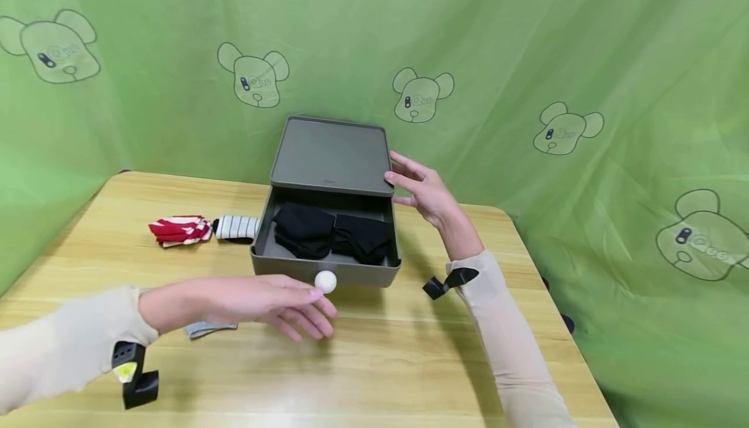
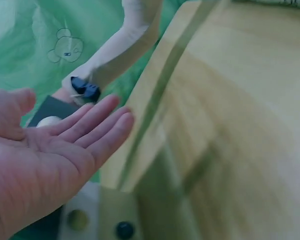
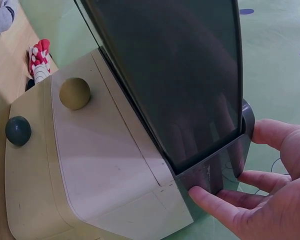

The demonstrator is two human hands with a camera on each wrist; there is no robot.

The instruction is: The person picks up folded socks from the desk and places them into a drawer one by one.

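A dark grey drawer [image 1: 326,270] stands pulled out of a small cabinet [image 1: 333,151], and two folded black sock bundles [image 1: 304,229] lie in it. My left hand [image 1: 275,304] is just in front of the drawer, palm up and fingers extended, its thumb tip right at the white knob [image 1: 325,281]. Nothing lies on that palm in the left wrist view. On the cabinet's right side, my right hand [image 1: 430,190] touches the edge with spread fingers; its thumb is at the top rim. Its fingertips [image 3: 200,195] meet the dark grey side in the right wrist view.
Left of the cabinet lie a red-and-white sock bundle [image 1: 180,229] and a white striped one [image 1: 236,227]. A grey sock [image 1: 210,329] is partly hidden by my left arm. Two lower drawer fronts carry a yellowish knob [image 3: 75,93] and a dark knob [image 3: 18,131]. Green curtain [image 1: 497,25] hangs behind.
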